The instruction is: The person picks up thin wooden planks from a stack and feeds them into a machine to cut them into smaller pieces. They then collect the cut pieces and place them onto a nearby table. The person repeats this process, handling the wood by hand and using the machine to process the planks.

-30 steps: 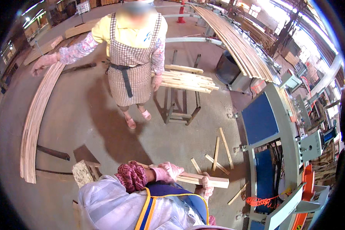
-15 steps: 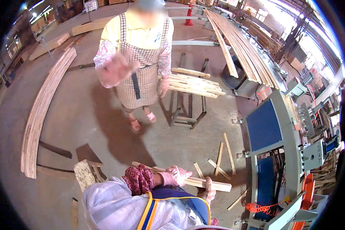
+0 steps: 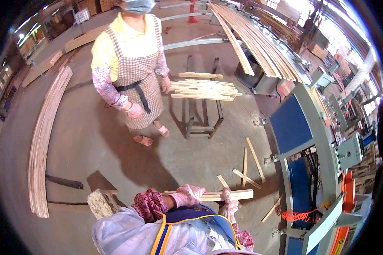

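Observation:
A short bundle of pale wooden strips [image 3: 242, 195] lies crosswise in front of my body, close to the apron. My left hand [image 3: 189, 196], in a pink knitted glove, is closed over the strips near their middle. Further right, my right hand [image 3: 229, 204], also gloved, grips them from the near side with its fingers up around the edge. The right end of the bundle sticks out past this hand. Part of the left end is hidden behind my left forearm and patterned sleeve.
A co-worker in a checked apron [image 3: 141, 100] stands ahead, one hand near a pile of strips [image 3: 206, 90] on a metal stand [image 3: 200, 131]. Loose sticks [image 3: 245, 168] lie on the floor. A blue-panelled machine [image 3: 290, 123] stands right; long boards [image 3: 49, 140] lie left.
The strips in my hands have turned more level, their right end rising. The co-worker has lowered a raised hand to the apron. My view has shifted slightly.

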A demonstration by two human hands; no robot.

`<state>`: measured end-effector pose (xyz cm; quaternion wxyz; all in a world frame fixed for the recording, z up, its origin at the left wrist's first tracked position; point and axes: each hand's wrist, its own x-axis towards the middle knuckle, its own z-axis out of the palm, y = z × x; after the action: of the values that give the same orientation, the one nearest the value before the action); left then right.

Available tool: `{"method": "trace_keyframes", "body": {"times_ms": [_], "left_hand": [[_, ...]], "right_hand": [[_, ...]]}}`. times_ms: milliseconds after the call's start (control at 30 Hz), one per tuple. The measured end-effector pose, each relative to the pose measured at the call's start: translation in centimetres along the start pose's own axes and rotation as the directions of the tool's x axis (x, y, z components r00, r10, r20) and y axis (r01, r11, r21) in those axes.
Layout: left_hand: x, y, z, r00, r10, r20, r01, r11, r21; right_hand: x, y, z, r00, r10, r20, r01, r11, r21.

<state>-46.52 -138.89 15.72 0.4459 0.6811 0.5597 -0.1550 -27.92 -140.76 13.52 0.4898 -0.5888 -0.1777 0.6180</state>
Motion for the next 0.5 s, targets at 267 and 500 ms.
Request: {"method": "trace_keyframes", "body": {"times_ms": [267,500], "left_hand": [[4.0,1.4,-0.6,0.991,0.126,0.049,-0.129,0.988,0.083],[7.3,3.7,-0.8,0.931,0.36,0.058,-0.364,0.916,0.168]], "right_hand": [[0.9,-0.2,-2.5,0.995,0.008,-0.098,0.002,0.995,0.104],[0.8,1.8,-8.7,0.932,-0.329,0.151,0.312,0.518,-0.796]]}}
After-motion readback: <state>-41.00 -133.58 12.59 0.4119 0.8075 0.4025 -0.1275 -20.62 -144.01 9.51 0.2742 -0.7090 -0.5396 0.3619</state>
